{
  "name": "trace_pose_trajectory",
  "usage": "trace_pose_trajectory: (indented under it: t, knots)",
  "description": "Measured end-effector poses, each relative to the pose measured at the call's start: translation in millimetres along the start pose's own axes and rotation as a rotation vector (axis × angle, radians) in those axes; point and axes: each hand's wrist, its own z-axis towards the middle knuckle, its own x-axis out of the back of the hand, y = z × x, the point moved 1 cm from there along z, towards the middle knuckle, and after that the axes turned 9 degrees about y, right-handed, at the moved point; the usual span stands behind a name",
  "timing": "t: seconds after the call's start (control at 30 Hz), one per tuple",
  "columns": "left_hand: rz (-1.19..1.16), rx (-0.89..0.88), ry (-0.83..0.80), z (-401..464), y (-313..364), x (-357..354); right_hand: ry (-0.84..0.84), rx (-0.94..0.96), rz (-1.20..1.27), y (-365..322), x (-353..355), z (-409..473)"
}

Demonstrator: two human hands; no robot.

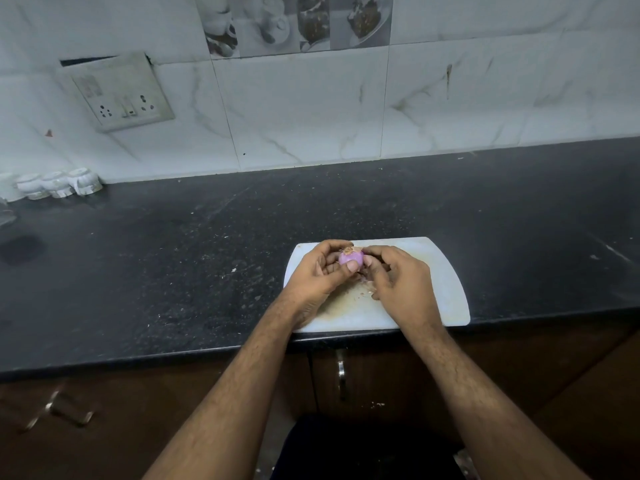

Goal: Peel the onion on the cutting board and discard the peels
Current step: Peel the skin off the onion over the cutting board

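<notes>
We hold the small round purple onion [350,258] just above the far part of the white plastic cutting board [446,289], which serves as our landmark. Our left hand [317,271] cups the onion, fingers curled round it and thumb pressed on its near face. Our right hand [398,275] has its fingers curled at the onion's right side, apparently pinching at skin there; the exact contact is hidden. Progress: most of the visible surface is smooth, glossy purple, so we judge the dry outer skin largely off. A brownish tuft remains at the top. Thin peel scraps [363,289] lie on the board under our right hand, not yet discarded, so discarding is still to do. No bin is in view. The board's near edge sits flush with the front edge of the black speckled stone countertop [173,254], so scraps could slip off. Left, right and beyond the board, the countertop offers wide room.
</notes>
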Motion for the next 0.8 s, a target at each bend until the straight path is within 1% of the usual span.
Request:
trace_pose_trajectory:
  t: [0.13,0.6,0.73,0.8]
  knots:
    - [0.039,-0.004,-0.002,2.1,-4.6,2.0,-0.002,0.015,-0.005,-1.8,2.0,-2.1]
    - [0.031,-0.030,-0.082,5.7,-7.0,4.8,0.034,0.035,-0.096,-4.8,2.8,-4.2]
    - [0.106,-0.026,-0.141,3.7,-7.3,2.8,0.027,-0.113,-0.087,4.1,3.7,3.8]
    - [0.107,-0.030,-0.140,2.2,-8.5,0.6,0.029,-0.102,-0.101,6.7,3.6,8.4]
